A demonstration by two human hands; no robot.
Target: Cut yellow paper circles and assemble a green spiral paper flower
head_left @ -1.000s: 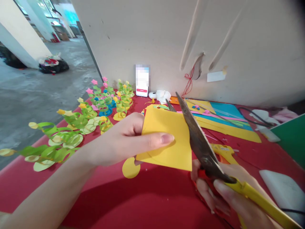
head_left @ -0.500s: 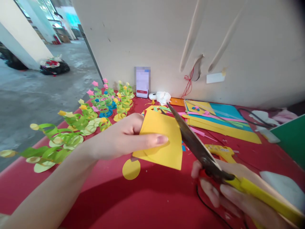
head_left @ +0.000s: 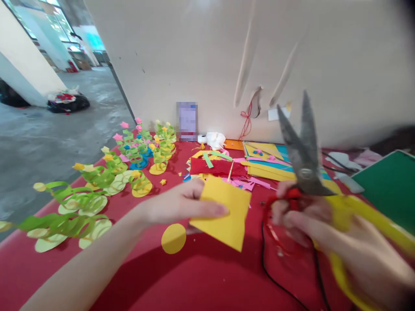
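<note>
Here's the yellow paper (head_left: pixel 231 226), up in the air over the middle of the worktop (head_left: pixel 207 285), pinched by the left hand (head_left: pixel 184 203), thumb flat on top, fingers tucked behind. Its right edge faces the scissors (head_left: pixel 304 172), blades parted and well apart from the paper, the right hand (head_left: pixel 327 231) wrapped round the red and yellow handles. Looks like a cutting step, and that thumb reaches far in: best kept well behind the cutting line. Feed the edge deep between the blades, near the pivot, and turn the paper rather than the wrist for a clean curve. Pinch firmly, or the paper may slip. On the front half of the worktop, the yellow disc (head_left: pixel 173 239) lies flat: a handy guide for size, perhaps. Mind the black cable (head_left: pixel 263 250) running down to the front edge! Green paper spirals (head_left: pixel 97 175) line the left edge, safely clear.
</note>
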